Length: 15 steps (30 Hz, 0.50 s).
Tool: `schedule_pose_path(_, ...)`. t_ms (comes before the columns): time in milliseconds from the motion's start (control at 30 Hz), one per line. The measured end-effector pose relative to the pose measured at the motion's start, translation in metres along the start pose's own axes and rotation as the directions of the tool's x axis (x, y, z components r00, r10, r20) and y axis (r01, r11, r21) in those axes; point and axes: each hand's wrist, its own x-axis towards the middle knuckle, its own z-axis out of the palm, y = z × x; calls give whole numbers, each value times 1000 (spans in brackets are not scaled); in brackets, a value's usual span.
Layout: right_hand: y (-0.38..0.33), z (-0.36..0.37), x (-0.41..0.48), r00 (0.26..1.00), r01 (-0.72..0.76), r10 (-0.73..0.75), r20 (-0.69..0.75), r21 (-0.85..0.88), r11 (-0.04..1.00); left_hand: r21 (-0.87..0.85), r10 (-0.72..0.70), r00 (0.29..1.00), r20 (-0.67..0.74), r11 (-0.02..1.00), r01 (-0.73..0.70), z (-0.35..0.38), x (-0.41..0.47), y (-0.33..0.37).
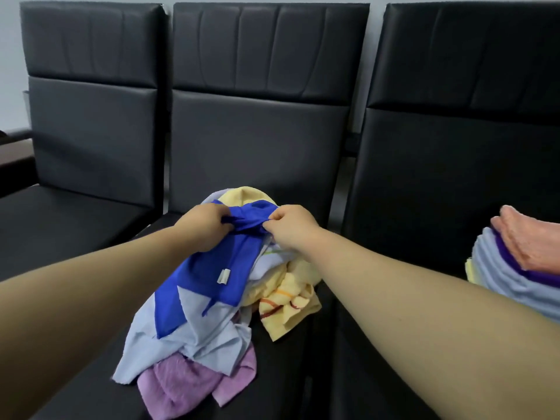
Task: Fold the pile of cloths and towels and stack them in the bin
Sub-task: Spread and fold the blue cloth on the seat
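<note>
A loose pile of cloths lies on the middle black seat (281,374). On top is a bright blue cloth (218,277) with a small white tag. My left hand (206,227) grips its bunched upper edge on the left, and my right hand (292,227) pinches the same edge on the right. Beneath it lie a pale blue cloth (188,338), a purple towel (181,386) at the front, and a yellow towel (288,301) with red and orange lines. A stack of folded cloths (515,268) sits at the right edge, a peach one on top. No bin is in view.
Three black padded chairs stand side by side against a pale wall. The left seat (60,225) is bare. A dark table edge (15,153) shows at the far left. The folded stack rests on the right chair.
</note>
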Motion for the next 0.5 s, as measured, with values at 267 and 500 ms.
schedule_pose_path(267, 0, -94, -56, 997, -53, 74, -14, 565, 824, -227, 69, 991, -111, 970, -93, -51, -34, 90)
schedule_pose_path(500, 45, -189, -137, 975, 28, 116, -189, 622, 782, -495, 209, 976, 61, 855, -152, -60, -95, 202)
